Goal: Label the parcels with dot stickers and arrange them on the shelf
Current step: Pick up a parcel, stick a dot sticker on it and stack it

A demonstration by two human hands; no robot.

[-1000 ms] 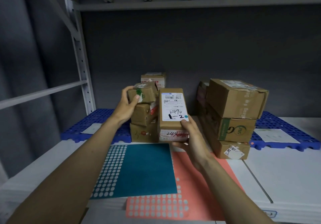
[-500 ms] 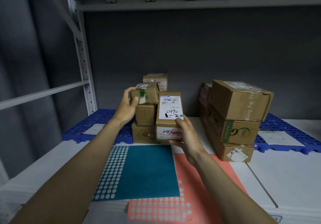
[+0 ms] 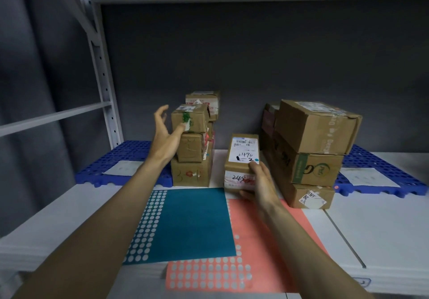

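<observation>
1. Left hand (image 3: 166,139) and right hand (image 3: 261,182) are both showing bare, no gloves.
2. Forearms are running bare to the bottom frame edge; no sleeve is showing.
3. No rings, watch or wristbands are appearing on either wrist.
4. Fingernails are looking short, unpainted.

Brown parcel (image 3: 242,159) — white label up, teal dot sticker (image 3: 256,160) — lying flat between two parcel stacks.
</observation>
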